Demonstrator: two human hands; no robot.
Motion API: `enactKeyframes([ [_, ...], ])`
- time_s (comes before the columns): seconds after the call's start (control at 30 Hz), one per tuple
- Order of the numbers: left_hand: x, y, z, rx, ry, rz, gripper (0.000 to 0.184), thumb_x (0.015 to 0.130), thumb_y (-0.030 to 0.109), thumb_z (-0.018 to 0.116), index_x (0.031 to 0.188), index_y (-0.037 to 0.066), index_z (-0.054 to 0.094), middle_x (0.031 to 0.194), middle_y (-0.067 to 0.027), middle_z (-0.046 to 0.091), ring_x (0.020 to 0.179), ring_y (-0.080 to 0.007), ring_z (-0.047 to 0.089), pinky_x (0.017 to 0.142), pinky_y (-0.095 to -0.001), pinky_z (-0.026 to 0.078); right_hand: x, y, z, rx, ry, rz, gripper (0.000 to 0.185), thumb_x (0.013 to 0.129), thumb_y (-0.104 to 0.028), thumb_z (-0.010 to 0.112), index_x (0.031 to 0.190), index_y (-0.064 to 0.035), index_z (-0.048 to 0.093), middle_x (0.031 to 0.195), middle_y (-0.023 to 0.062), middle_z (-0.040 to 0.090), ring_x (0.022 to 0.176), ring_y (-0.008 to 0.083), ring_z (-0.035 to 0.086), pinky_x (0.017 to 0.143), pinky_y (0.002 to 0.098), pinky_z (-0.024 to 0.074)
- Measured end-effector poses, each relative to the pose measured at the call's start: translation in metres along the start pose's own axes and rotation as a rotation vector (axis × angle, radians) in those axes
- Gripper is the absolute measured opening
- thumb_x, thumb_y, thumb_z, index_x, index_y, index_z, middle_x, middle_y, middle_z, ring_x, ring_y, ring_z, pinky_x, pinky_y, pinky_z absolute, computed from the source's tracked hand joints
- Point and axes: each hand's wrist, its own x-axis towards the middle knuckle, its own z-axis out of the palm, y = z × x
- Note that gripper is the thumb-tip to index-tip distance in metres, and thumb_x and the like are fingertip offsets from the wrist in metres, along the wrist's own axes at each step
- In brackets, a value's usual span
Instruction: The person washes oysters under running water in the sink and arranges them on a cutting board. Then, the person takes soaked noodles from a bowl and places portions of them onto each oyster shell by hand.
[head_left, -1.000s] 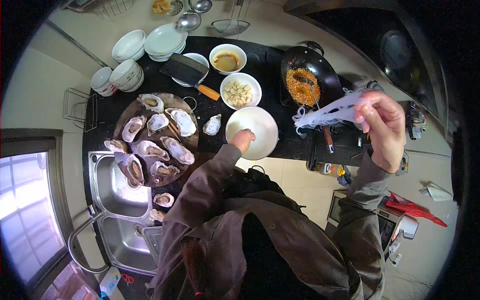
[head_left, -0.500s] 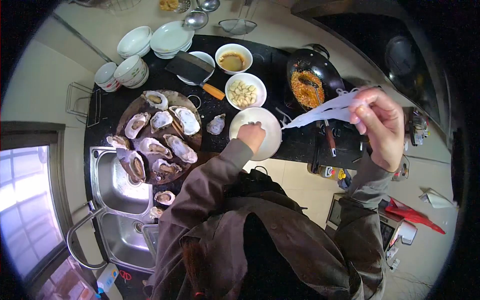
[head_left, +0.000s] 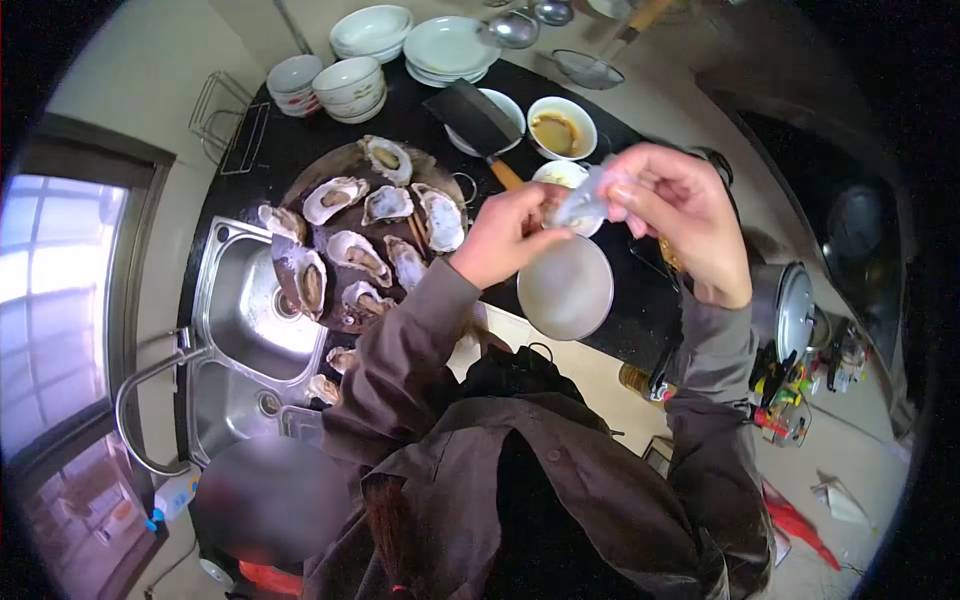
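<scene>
My right hand (head_left: 685, 215) pinches a small bunch of translucent white noodles (head_left: 585, 200), thumb against fingers. Close by, my left hand (head_left: 508, 235) meets the bunch with its fingers closed on the other end; the exact grip is partly hidden. Both hands are above the back edge of a pale bowl (head_left: 607, 312) with cloudy contents. Behind the noodles, a white bowl (head_left: 545, 172) is partly covered; pale pieces show in it. Left of my left hand, several opened oysters (head_left: 357, 255) lie on a round board (head_left: 340, 162).
A cleaver (head_left: 470, 118) rests across a white dish, beside a bowl of brown sauce (head_left: 537, 110). Stacked plates (head_left: 450, 45) and bowls stand at the back. A steel sink (head_left: 235, 330) is on the left. A lidded pot (head_left: 795, 310) stands right. A blurred person (head_left: 270, 500) appears lower left.
My left hand has risen out of the pale bowl to the noodles. My right hand has moved left, and the stretched strands are now gathered between both hands. The view has shifted.
</scene>
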Motion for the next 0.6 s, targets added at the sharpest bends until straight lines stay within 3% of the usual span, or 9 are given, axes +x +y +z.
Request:
enactKeyframes([
  [0.27,-0.037,-0.029,-0.127,0.289,0.318,-0.107,0.016,0.086,0.009,0.068,0.098,0.001,0.063,0.079,-0.0061,0.064,0.066,-0.0115,0.058,0.061,-0.0262,0.047,0.119,0.028,0.064,0.057,-0.157,-0.016,0.016,0.093,-0.016,0.062,0.100,-0.0022,0.066,0.079,-0.0019,0.063,0.064,0.0000,0.048,0.055,0.0150,0.0358],
  [0.37,-0.054,-0.042,-0.177,0.039,0.313,-0.208,0.013,0.087,0.007,0.065,0.097,-0.001,0.062,0.080,-0.0036,0.064,0.071,-0.0091,0.059,0.064,-0.0242,0.048,0.160,0.047,0.098,0.050,-0.246,-0.037,0.017,0.093,-0.018,0.063,0.099,-0.0030,0.067,0.077,-0.0025,0.063,0.064,0.0008,0.050,0.055,0.0152,0.0371],
  [0.6,-0.075,-0.088,-0.249,-0.011,0.322,-0.277,0.013,0.088,0.007,0.064,0.097,-0.003,0.061,0.081,-0.0028,0.065,0.075,-0.0075,0.059,0.067,-0.0230,0.048,0.241,0.109,0.175,-0.066,-0.431,-0.073,0.016,0.092,-0.018,0.064,0.094,-0.0024,0.068,0.078,-0.0008,0.064,0.065,0.0027,0.053,0.055,0.0172,0.0412],
])
